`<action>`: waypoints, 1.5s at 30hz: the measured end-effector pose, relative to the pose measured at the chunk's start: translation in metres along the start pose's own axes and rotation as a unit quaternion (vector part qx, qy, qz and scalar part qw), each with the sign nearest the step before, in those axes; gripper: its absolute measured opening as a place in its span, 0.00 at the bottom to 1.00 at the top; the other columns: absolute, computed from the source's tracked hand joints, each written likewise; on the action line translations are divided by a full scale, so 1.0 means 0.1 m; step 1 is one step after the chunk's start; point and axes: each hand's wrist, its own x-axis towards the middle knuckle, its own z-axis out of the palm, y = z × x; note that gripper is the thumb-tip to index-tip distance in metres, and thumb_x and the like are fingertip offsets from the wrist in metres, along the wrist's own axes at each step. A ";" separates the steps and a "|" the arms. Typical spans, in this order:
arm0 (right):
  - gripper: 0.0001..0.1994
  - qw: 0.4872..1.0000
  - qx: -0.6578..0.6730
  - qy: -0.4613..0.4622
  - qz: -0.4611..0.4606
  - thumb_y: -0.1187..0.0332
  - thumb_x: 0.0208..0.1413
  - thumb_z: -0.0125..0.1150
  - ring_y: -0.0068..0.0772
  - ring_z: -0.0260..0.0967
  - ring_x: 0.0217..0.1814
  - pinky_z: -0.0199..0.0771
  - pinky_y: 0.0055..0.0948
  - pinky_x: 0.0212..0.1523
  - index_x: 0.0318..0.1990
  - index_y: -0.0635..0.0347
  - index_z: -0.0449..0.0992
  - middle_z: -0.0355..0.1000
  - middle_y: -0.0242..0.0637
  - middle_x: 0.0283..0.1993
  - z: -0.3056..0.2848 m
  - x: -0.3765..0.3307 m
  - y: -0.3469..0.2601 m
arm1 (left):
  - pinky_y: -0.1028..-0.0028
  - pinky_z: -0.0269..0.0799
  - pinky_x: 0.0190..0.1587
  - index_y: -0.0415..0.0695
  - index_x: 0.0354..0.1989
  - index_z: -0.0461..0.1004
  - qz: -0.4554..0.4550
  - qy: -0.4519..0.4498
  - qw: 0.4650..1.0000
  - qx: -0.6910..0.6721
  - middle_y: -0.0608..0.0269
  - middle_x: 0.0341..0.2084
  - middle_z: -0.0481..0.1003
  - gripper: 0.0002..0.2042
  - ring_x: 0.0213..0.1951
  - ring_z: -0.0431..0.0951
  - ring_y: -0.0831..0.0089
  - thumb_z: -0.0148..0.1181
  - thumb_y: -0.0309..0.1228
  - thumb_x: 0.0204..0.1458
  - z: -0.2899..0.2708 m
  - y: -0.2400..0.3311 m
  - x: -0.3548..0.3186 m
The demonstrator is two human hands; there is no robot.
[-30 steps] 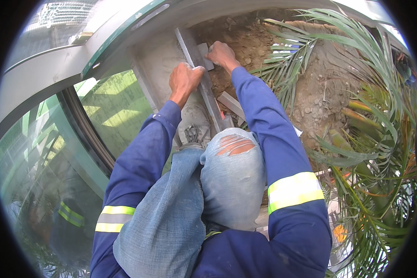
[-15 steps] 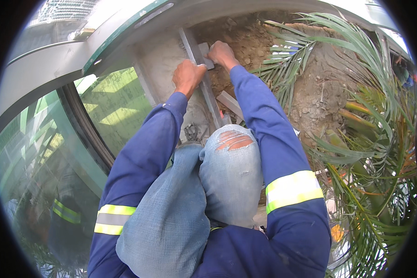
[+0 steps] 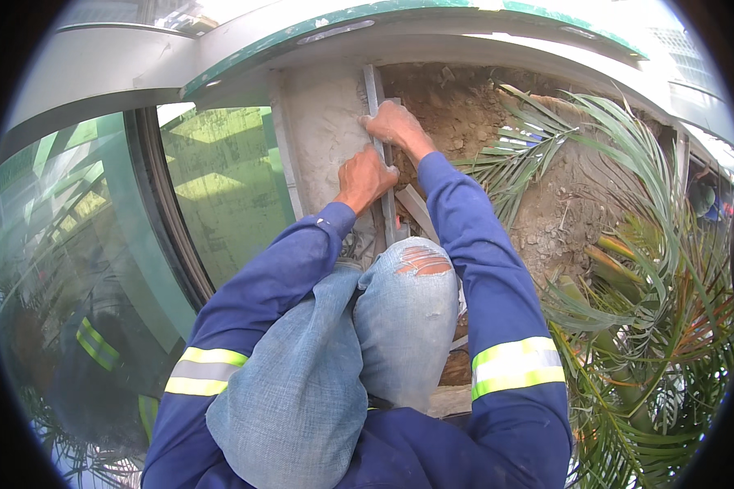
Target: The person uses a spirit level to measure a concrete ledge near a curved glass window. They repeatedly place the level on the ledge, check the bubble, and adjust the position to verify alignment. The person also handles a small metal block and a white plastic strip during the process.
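A long, straight grey metal bar runs from the far wall toward my raised knee. It lies along the edge between a pale cement strip and brown soil. My left hand is closed round the bar about midway, knuckles up. Farther along, my right hand reaches across from the soil side, its fingers wrapped over the bar's top. A small grey block shows just beyond the right hand, mostly hidden by it. Beside the bar, near my knee, lies a short grey strip at a slant.
A glass panel in a dark frame stands close on my left. A low wall with a green edge curves across the far side. Palm fronds hang over the soil on the right.
My right hand has shifted from the grey block onto the bar. My left hand sits nearer my knee along the bar. The whole view has turned slightly, bringing the bar more upright.
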 end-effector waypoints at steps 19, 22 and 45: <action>0.22 0.997 0.000 0.072 0.015 0.56 0.56 0.63 0.63 0.79 0.52 0.77 0.50 0.56 0.42 0.73 0.84 0.80 0.64 0.46 0.02 -0.11 -0.03 | 0.46 0.77 0.49 0.32 0.45 0.75 -0.005 0.015 0.996 -0.092 0.34 0.36 0.81 0.22 0.41 0.82 0.36 0.62 0.37 0.47 0.11 0.03 -0.04; 0.22 0.997 0.000 0.077 0.005 0.56 0.56 0.64 0.63 0.79 0.52 0.77 0.50 0.56 0.42 0.73 0.84 0.80 0.64 0.46 0.02 -0.07 0.00 | 0.46 0.77 0.49 0.31 0.44 0.75 -0.006 0.025 0.996 -0.086 0.33 0.36 0.81 0.21 0.41 0.82 0.35 0.62 0.37 0.46 0.10 0.06 -0.04; 0.20 0.995 0.046 0.085 0.013 0.59 0.53 0.63 0.63 0.79 0.53 0.77 0.54 0.56 0.42 0.72 0.84 0.80 0.64 0.45 0.04 -0.02 0.13 | 0.45 0.77 0.45 0.32 0.43 0.77 0.007 0.044 0.999 -0.005 0.33 0.33 0.81 0.21 0.39 0.82 0.35 0.66 0.39 0.47 0.26 0.01 0.08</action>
